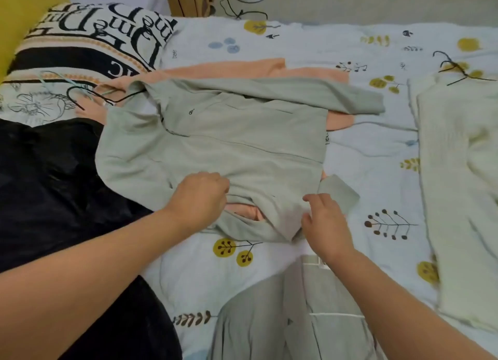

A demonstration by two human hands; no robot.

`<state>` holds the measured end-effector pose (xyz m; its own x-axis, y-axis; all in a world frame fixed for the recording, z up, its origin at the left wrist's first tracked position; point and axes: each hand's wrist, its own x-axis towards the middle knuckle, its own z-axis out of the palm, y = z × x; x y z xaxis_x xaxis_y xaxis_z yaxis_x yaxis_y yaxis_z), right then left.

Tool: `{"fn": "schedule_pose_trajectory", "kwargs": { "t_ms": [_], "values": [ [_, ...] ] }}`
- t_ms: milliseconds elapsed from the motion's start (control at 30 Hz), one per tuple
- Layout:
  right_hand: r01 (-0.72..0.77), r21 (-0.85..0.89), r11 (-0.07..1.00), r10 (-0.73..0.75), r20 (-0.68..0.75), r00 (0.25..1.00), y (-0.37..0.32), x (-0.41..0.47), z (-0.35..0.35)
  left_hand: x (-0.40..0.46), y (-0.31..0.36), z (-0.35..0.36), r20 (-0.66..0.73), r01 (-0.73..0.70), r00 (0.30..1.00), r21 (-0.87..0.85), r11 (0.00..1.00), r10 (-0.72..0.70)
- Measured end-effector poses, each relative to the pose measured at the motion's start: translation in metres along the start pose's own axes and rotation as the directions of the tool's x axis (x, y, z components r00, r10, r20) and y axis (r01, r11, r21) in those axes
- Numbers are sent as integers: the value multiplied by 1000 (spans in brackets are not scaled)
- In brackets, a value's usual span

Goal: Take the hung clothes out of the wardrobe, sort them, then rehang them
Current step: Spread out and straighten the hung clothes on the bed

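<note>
A pale green hooded jacket (229, 138) lies flat on the bed, spread over a peach garment (242, 66) that shows at its edges. A black hanger hook (80, 95) sticks out at the jacket's collar on the left. My left hand (199, 195) has its fingers curled into the jacket's near sleeve fabric. My right hand (326, 219) rests with spread fingers on the near sleeve, beside its cuff (339, 195).
A black garment (54, 184) lies at the left. A cream knit garment (463, 184) with a dark hanger (458, 71) lies at the right. A grey garment (283, 314) lies at the near edge. A lettered pillow (89, 42) sits at the head of the printed bedsheet (377, 171).
</note>
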<state>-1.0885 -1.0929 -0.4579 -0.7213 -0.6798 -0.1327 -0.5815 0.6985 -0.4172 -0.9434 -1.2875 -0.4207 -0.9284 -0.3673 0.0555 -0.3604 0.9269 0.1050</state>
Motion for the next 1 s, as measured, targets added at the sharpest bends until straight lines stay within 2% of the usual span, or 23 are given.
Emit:
{"fn": "schedule_pose_trajectory", "kwargs": {
  "t_ms": [33,100,200,267,367,500,600,667,767,833,1000],
  "values": [
    [-20,-2,1000,20,-18,1000,13,-11,-3,-7,21,5,44,24,999,-75,997,-21],
    [-96,-57,994,96,-7,995,38,-32,-10,-25,60,21,226,96,972,-118,988,-67],
    [-237,-239,942,270,115,956,74,-66,-13,-55,102,48,426,73,903,-21,997,-57],
    [-254,-309,917,314,161,936,95,-89,-8,-75,123,66,499,101,864,-24,995,-76],
    [-214,-360,908,303,210,930,114,-115,-2,-94,144,80,568,171,816,-60,983,-107],
    [-157,-466,871,283,212,935,114,-122,-8,-99,157,81,588,260,794,-102,960,-152],
    [-135,-459,878,269,240,933,110,-125,-16,-105,164,71,562,364,807,-232,902,-181],
    [-170,-401,900,269,206,941,108,-131,-22,-114,168,57,483,353,854,-266,897,-193],
    [-184,-226,957,205,74,976,105,-146,-35,-129,177,25,394,331,898,-307,892,-198],
    [-135,-222,966,145,29,989,103,-154,-49,-137,185,-1,350,314,917,-338,888,-191],
    [-40,-236,971,55,56,997,83,-172,-114,-158,194,-67,232,305,947,-419,855,-223]
  ]
}}
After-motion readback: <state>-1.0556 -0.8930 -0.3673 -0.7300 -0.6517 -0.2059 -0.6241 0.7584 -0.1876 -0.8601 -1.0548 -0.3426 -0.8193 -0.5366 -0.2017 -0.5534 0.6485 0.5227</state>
